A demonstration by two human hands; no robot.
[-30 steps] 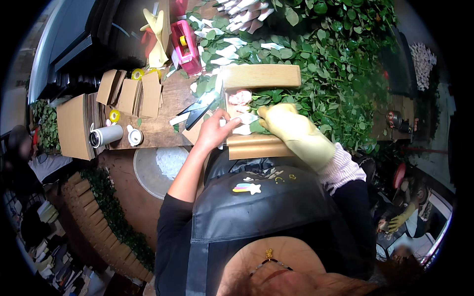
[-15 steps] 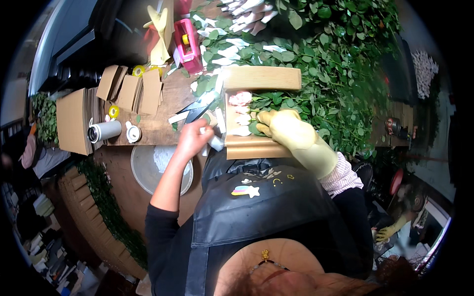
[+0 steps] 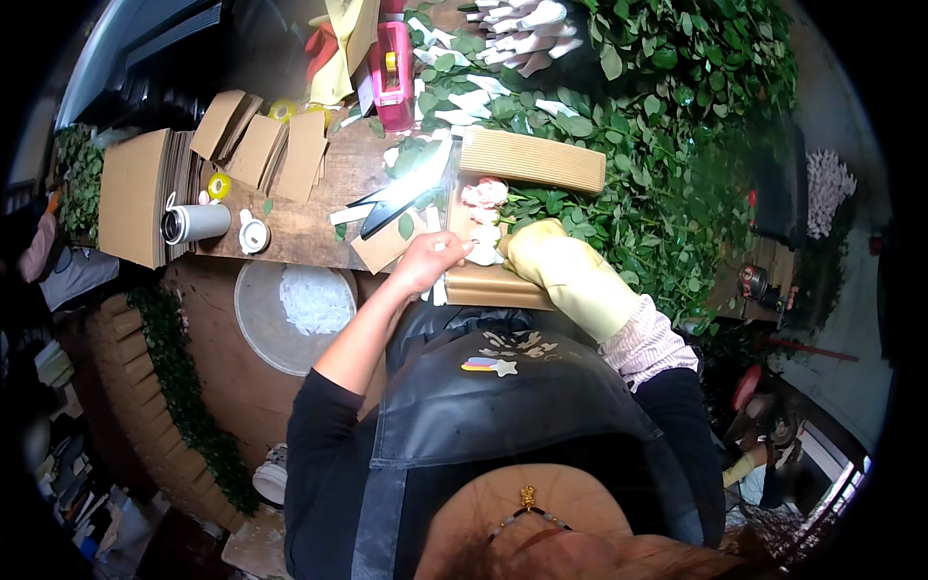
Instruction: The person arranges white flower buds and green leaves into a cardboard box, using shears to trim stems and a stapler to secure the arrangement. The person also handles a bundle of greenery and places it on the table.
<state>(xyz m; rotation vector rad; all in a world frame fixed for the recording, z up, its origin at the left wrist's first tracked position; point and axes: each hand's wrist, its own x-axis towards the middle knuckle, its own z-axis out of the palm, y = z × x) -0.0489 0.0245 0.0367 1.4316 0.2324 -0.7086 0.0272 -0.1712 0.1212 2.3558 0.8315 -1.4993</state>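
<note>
Pale pink roses point(image 3: 485, 193) lie in a row on a sheet of corrugated cardboard point(image 3: 532, 161), heads to the left and leafy stems to the right. My bare left hand point(image 3: 433, 264) is closed in a pinch, its fingertips against the nearest rose head; what they hold is too small to make out. My right hand point(image 3: 543, 253), in a long yellow rubber glove, curls around that rose just behind its head, and the glove hides the stem. Left of the cardboard lie scissors point(image 3: 387, 207) with dark handles, beside a small piece of brown cardboard point(image 3: 385, 246).
Leafy rose stems point(image 3: 667, 193) cover the table's right side. A pink tape dispenser point(image 3: 391, 82) stands at the back, near wrapped white flower heads point(image 3: 527, 34). Cardboard stacks point(image 3: 135, 198), a white flask point(image 3: 198, 223) and its lid point(image 3: 254, 235) sit left. Below the edge is a bin point(image 3: 261, 333).
My left hand has moved right, from beside the cardboard to the nearest rose head. My right glove has shifted slightly toward it and its fingers have curled in. The view has shifted slightly.
</note>
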